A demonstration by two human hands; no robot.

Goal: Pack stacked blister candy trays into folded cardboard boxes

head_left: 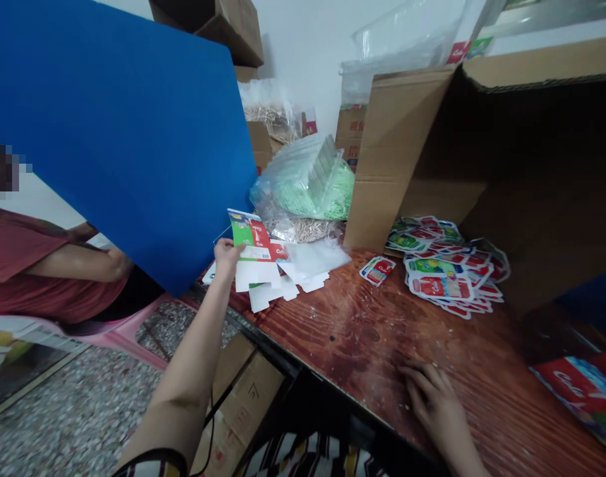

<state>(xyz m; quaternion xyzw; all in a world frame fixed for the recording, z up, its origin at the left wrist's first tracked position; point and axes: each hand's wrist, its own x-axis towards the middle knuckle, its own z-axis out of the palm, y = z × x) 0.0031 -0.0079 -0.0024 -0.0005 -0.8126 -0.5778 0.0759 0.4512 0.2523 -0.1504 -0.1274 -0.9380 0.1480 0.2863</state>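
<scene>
My left hand (pixel 226 255) reaches out to the far left corner of the wooden table (pixel 362 331) and pinches the edge of a flat printed carton blank (pixel 253 242), green, red and white, lifted off a small stack of similar white blanks (pixel 270 281). My right hand (pixel 432 397) lies flat on the table near its front edge, fingers spread, holding nothing. A pile of red and green die-cut printed cards (pixel 444 268) lies at the table's middle right, with one loose card (pixel 377 270) beside it.
A big cardboard box (pixel 432 152) on its side opens toward the cards. Clear bags of green strips (pixel 307 182) sit behind the blanks. A blue board (pixel 118 126) stands at left, with a seated person in a red shirt (pixel 39 265) behind it. Printed sheets (pixel 581 391) lie at right.
</scene>
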